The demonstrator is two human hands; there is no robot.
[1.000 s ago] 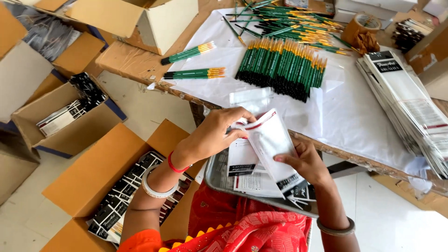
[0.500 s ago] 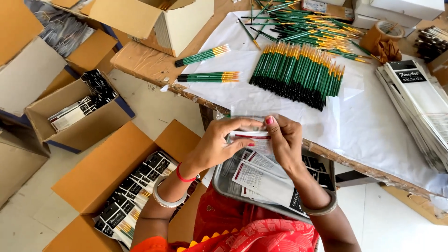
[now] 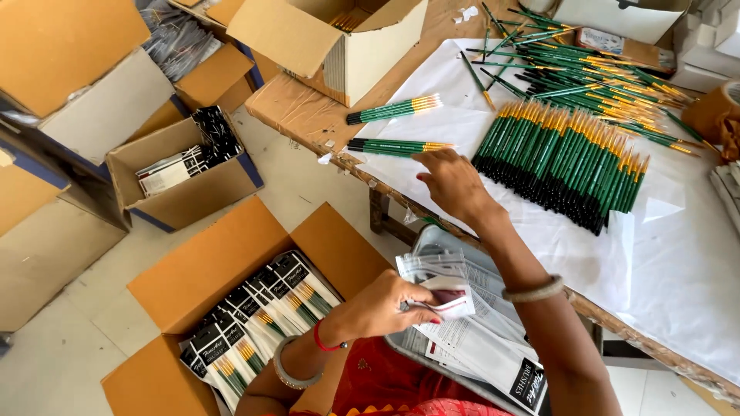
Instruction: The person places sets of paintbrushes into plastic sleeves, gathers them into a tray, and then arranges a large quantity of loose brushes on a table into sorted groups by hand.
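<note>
The left hand (image 3: pixel 385 308) has red-painted nails; its wrist carries a thin red thread band (image 3: pixel 324 339), and further up the forearm sits a pale, silvery bangle (image 3: pixel 289 370). The right hand (image 3: pixel 455 185) also shows red nail polish; a similar pale bangle (image 3: pixel 533 290) rings that forearm; both forearms are bare of sleeves. Below them shows a red garment (image 3: pixel 401 385) with an orange scalloped trim.

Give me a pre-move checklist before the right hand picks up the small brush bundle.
1. Left hand holds the clear pouch: ok.
2. Pouch mouth open: cannot tell.
3. Right hand empty, fingers at the small brush bundle: ok.
4. Bundle apart from the big brush row: ok.
5. Spare pouches in the tray on the lap: ok.
6. Room in the floor box of packed sets: ok.
</note>
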